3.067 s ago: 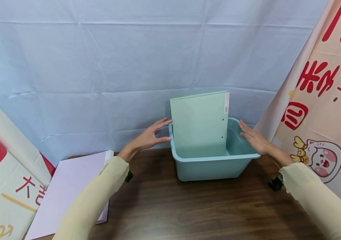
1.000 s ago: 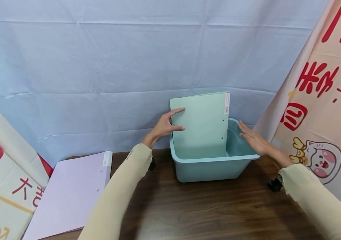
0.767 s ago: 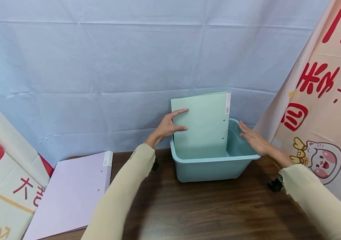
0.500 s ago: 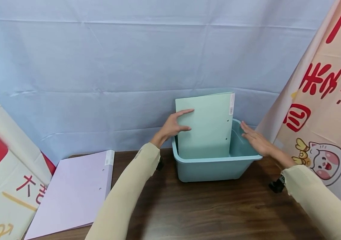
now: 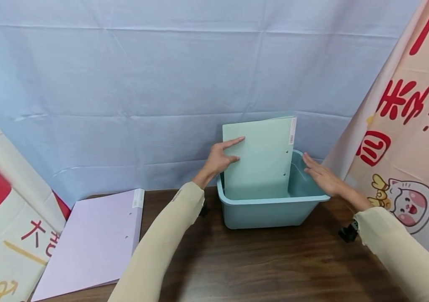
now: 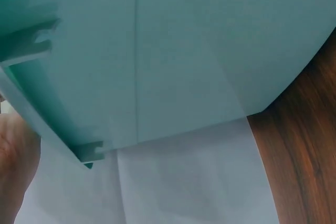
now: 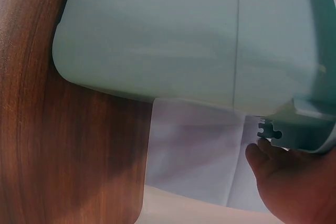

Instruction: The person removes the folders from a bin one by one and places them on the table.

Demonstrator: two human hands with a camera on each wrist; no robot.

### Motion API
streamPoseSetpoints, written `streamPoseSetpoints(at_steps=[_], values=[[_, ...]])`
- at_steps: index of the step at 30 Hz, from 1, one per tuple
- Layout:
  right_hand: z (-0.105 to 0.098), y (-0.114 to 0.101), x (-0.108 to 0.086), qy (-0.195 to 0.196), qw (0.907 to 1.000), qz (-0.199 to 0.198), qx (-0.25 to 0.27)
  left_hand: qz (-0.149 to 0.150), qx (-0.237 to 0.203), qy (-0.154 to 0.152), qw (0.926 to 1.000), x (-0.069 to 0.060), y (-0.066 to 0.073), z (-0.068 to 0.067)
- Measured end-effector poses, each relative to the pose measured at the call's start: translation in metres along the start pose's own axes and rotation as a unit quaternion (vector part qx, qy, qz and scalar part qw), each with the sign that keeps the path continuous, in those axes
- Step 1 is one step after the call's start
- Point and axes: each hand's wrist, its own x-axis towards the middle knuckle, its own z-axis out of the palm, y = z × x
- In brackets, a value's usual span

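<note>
A mint-green file folder (image 5: 259,161), with a white label and two holes along its right edge, stands upright in the left part of a blue-green plastic bin (image 5: 265,214). My left hand (image 5: 217,158) is at the folder's left edge; its thumb and a forefinger lie spread and fairly straight across the front face. Any fingers behind the folder are hidden. My right hand (image 5: 323,178) rests with straight fingers along the bin's right rim. In the left wrist view, the bin's side (image 6: 205,61) fills most of the picture. The right wrist view has fingertips beside the rim's end.
A lilac file folder (image 5: 93,243) lies flat on the dark wooden table (image 5: 267,264) at the left, partly behind the left sleeve. Pale blue cloth (image 5: 184,75) hangs behind the bin. Printed cloths hang at both sides, the right one (image 5: 399,126) close to my right hand.
My left hand has moved right from the bin's left rim onto the folder's front. The folder has shifted slightly right within the bin. My right hand stays on the right rim.
</note>
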Motion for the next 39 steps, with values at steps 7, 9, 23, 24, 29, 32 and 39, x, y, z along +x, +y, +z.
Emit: streamPoseSetpoints(at_steps=[7, 9, 23, 24, 29, 32, 39], values=[[-0.002, 0.0, 0.001, 0.005, 0.9998, -0.007, 0.02, 0.008, -0.013, 0.021, 0.9997, -0.003, 0.006, -0.005], [-0.002, 0.001, 0.001, 0.005, 0.9997, -0.009, 0.022, 0.016, -0.013, 0.031, 0.9993, -0.003, 0.008, -0.007], [-0.002, 0.002, -0.003, 0.006, 0.9994, -0.016, 0.03, 0.067, -0.036, 0.071, 0.9946, -0.01, 0.034, -0.014], [-0.002, 0.002, -0.003, 0.006, 0.9995, -0.015, 0.028, 0.071, -0.041, 0.076, 0.9937, -0.011, 0.035, -0.014], [0.0, 0.002, -0.003, 0.002, 0.9996, -0.011, 0.025, 0.082, -0.068, 0.097, 0.9895, -0.015, 0.046, -0.02], [-0.001, 0.003, -0.003, 0.004, 0.9995, -0.012, 0.028, 0.085, -0.087, 0.107, 0.9868, -0.017, 0.054, -0.025], [-0.001, 0.003, -0.001, 0.007, 0.9995, -0.021, 0.024, 0.096, -0.107, 0.128, 0.9813, -0.021, 0.073, -0.041]])
